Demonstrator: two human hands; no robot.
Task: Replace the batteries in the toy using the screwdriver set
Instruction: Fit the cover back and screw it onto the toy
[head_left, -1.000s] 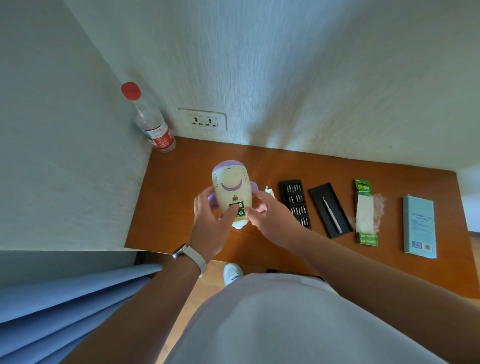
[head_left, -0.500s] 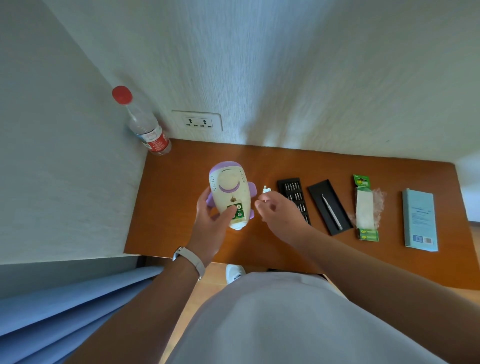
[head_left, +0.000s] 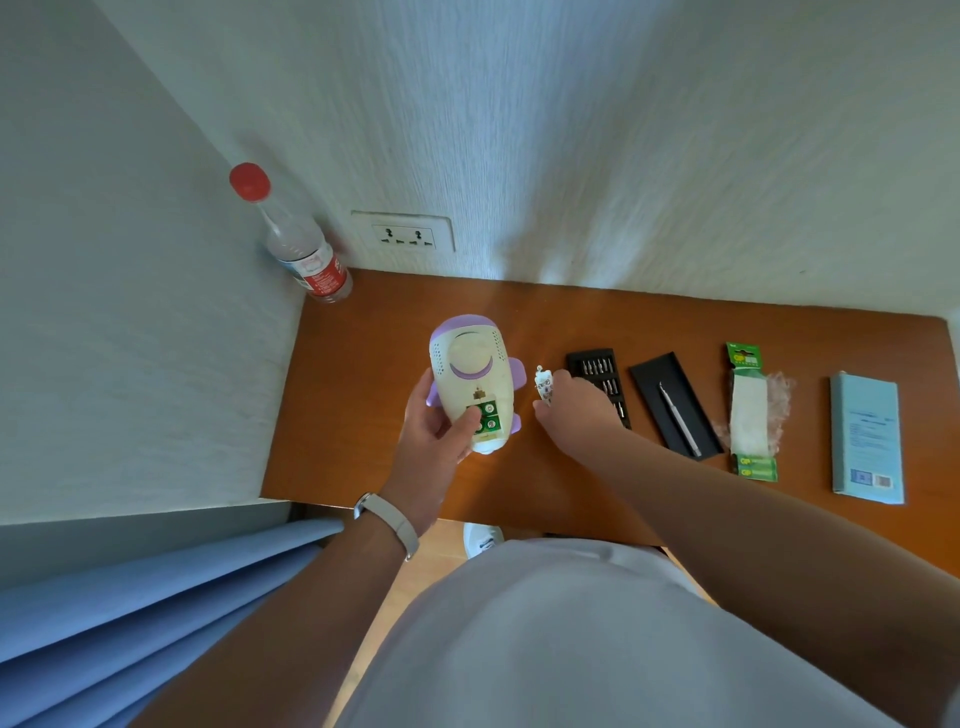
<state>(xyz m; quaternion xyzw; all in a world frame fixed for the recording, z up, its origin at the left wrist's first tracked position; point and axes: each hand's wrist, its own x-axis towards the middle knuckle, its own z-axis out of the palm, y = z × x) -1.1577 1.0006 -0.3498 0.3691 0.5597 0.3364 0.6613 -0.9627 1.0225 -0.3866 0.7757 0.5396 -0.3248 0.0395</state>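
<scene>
We see the left hand (head_left: 434, 441) at the middle of the frame gripping the toy (head_left: 470, 374), a cream and purple body held above the bench (head_left: 363, 374). Its fingers wrap the left flank and its thumb lies on the open battery bay, where 2 green batteries (head_left: 488, 418) show. Just right of the toy, the right hand (head_left: 574, 408) curls its thumb and fingers about a small white piece (head_left: 544, 385). We cannot tell whether that piece is lifted off the bench.

Partly behind the right hand lies the black bit tray (head_left: 597, 371). To its right is a black lid (head_left: 675, 410) carrying the slim screwdriver (head_left: 679, 423). Further right lie a torn green battery pack (head_left: 750, 410) and a pale blue box (head_left: 865, 436) near the right edge.

In the upper left corner of the bench stands a bottle (head_left: 304, 249) with a red cap, beside a wall socket (head_left: 402, 236). A pale watch (head_left: 387, 522) bands the left wrist.
</scene>
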